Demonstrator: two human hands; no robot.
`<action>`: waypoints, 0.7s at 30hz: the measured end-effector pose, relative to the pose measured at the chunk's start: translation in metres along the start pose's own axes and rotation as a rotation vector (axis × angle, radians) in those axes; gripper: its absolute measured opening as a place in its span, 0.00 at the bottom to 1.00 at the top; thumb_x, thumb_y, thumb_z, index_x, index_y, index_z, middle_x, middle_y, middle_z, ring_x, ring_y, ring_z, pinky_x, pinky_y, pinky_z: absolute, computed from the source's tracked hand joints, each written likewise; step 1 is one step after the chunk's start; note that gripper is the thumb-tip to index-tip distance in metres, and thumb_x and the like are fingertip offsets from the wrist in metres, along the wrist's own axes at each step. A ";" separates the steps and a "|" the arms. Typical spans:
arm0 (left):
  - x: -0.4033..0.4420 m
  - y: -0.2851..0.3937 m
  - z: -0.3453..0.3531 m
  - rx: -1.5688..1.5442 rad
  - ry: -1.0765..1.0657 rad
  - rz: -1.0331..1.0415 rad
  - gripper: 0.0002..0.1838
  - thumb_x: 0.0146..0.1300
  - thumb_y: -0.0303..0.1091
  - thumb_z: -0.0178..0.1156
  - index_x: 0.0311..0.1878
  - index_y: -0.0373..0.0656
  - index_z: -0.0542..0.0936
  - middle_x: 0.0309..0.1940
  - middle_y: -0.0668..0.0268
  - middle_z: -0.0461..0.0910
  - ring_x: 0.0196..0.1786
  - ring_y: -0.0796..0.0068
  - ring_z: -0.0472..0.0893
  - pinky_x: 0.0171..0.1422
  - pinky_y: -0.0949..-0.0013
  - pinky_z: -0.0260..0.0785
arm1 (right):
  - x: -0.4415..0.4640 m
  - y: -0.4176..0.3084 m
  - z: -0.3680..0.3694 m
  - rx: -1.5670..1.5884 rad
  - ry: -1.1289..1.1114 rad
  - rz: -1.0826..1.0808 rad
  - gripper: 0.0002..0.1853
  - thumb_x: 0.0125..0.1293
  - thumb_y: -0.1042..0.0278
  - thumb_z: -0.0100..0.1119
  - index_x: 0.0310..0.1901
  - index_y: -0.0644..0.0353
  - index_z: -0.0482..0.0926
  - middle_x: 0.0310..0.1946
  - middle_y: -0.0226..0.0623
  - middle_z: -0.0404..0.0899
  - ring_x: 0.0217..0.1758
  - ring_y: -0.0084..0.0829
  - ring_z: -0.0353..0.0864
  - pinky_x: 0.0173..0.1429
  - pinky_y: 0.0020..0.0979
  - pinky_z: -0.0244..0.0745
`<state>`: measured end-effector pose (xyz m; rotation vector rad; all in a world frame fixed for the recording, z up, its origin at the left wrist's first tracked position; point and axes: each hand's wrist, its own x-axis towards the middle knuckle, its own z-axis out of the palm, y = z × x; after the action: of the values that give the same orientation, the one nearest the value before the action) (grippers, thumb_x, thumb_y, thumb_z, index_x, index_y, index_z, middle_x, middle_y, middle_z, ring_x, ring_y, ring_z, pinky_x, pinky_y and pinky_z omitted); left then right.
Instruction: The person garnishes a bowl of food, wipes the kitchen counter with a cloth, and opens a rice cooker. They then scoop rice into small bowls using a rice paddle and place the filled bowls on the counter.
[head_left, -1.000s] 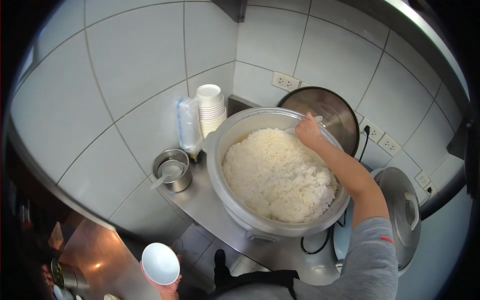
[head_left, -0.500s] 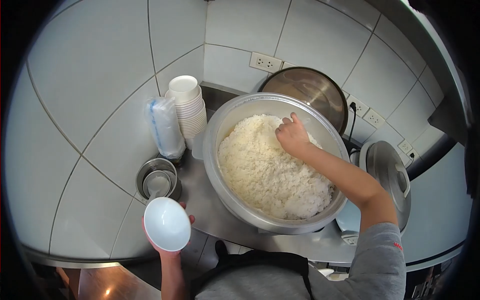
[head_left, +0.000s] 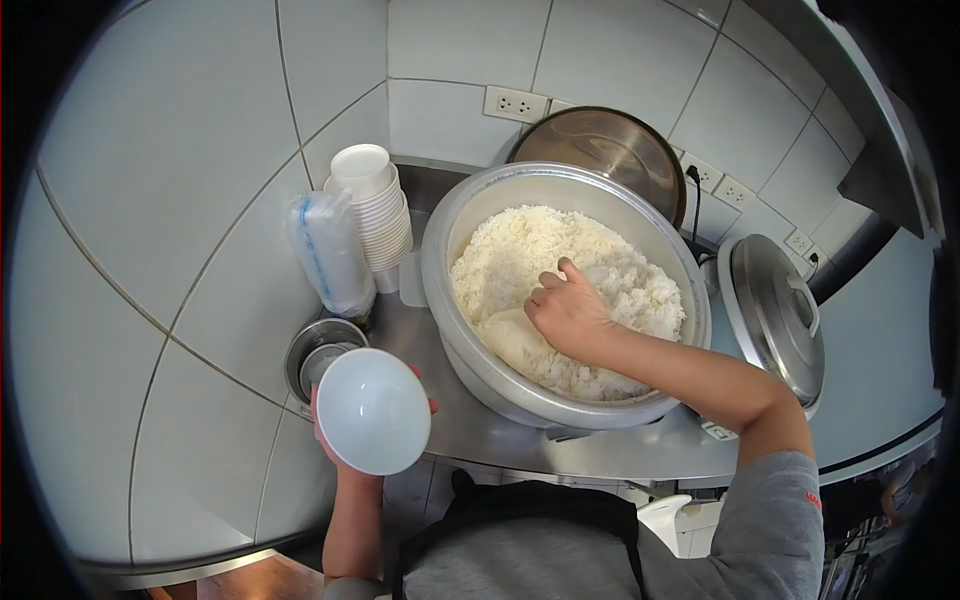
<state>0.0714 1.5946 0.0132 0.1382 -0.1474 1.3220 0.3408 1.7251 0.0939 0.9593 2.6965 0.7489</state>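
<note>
My left hand (head_left: 345,455) grips a white bowl (head_left: 375,411) from below and behind, its hollow side tilted up and facing me. A big metal pot (head_left: 470,375) of cooked white rice (head_left: 560,235) stands in front of me. Inside it, my right hand (head_left: 570,313) is closed, thumb up, low over the near part of the rice. From under its fingers a pale, smooth rice paddle (head_left: 512,333) reaches left into the rice; its handle is hidden by the hand.
Left of the pot stand stacked white cups (head_left: 380,215), a plastic-wrapped sleeve (head_left: 332,255) and a metal container (head_left: 318,345). A round brown lid (head_left: 610,150) leans behind the pot. To the right sits a cooker with a metal lid (head_left: 775,300). Tiled walls close in the corner.
My right hand has come from the far side of the rice toward me, and the rice paddle now shows beside it. The bowl has risen and shifted right. The view has shifted slightly.
</note>
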 end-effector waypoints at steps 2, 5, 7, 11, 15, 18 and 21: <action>0.009 0.005 0.001 -0.059 -0.100 -0.134 0.42 0.60 0.70 0.40 0.70 0.51 0.55 0.68 0.44 0.48 0.64 0.24 0.54 0.47 0.21 0.62 | -0.011 -0.007 -0.010 0.069 0.022 0.007 0.02 0.51 0.70 0.56 0.26 0.54 0.79 0.24 0.26 0.77 0.42 0.27 0.72 0.59 0.39 0.57; 0.025 0.006 0.011 -0.111 0.092 -0.083 0.41 0.63 0.67 0.39 0.73 0.54 0.48 0.72 0.46 0.40 0.68 0.23 0.47 0.45 0.16 0.59 | -0.026 -0.013 -0.020 0.188 0.012 0.042 0.03 0.53 0.68 0.56 0.25 0.53 0.80 0.23 0.27 0.77 0.41 0.27 0.73 0.59 0.38 0.56; 0.037 0.018 -0.006 0.274 0.037 -0.059 0.38 0.65 0.62 0.39 0.72 0.51 0.51 0.70 0.47 0.47 0.66 0.28 0.53 0.48 0.22 0.61 | -0.037 -0.011 -0.022 0.298 -0.002 0.075 0.04 0.54 0.67 0.57 0.24 0.52 0.80 0.22 0.29 0.78 0.38 0.28 0.75 0.58 0.37 0.56; 0.063 -0.002 0.055 0.456 0.000 -0.045 0.25 0.70 0.48 0.40 0.62 0.41 0.69 0.58 0.57 0.73 0.56 0.59 0.76 0.58 0.57 0.72 | -0.061 0.007 -0.023 0.544 -0.126 0.185 0.05 0.57 0.63 0.58 0.27 0.51 0.81 0.22 0.31 0.78 0.34 0.31 0.76 0.55 0.39 0.56; 0.101 -0.008 0.083 0.599 0.086 -0.287 0.27 0.70 0.52 0.40 0.63 0.44 0.67 0.58 0.58 0.72 0.55 0.57 0.77 0.54 0.52 0.75 | -0.074 0.029 -0.020 0.850 -0.327 0.379 0.08 0.59 0.59 0.59 0.35 0.49 0.84 0.27 0.33 0.82 0.38 0.33 0.78 0.57 0.41 0.55; 0.126 -0.013 0.085 0.784 0.097 -0.363 0.30 0.69 0.57 0.40 0.66 0.47 0.61 0.61 0.58 0.68 0.56 0.53 0.75 0.51 0.40 0.73 | -0.074 0.061 -0.015 0.975 -0.240 0.433 0.12 0.59 0.57 0.60 0.39 0.53 0.84 0.31 0.39 0.82 0.38 0.39 0.80 0.51 0.39 0.67; 0.144 -0.027 0.088 0.803 0.218 -0.362 0.29 0.69 0.56 0.40 0.65 0.48 0.63 0.61 0.59 0.69 0.60 0.53 0.73 0.53 0.43 0.74 | -0.062 0.090 -0.057 0.862 -0.135 0.493 0.11 0.60 0.62 0.59 0.37 0.60 0.82 0.31 0.45 0.81 0.37 0.42 0.81 0.44 0.39 0.73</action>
<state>0.1297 1.7089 0.1258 0.6653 0.5805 0.9600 0.4190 1.7229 0.1891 1.7959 2.6621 -0.4988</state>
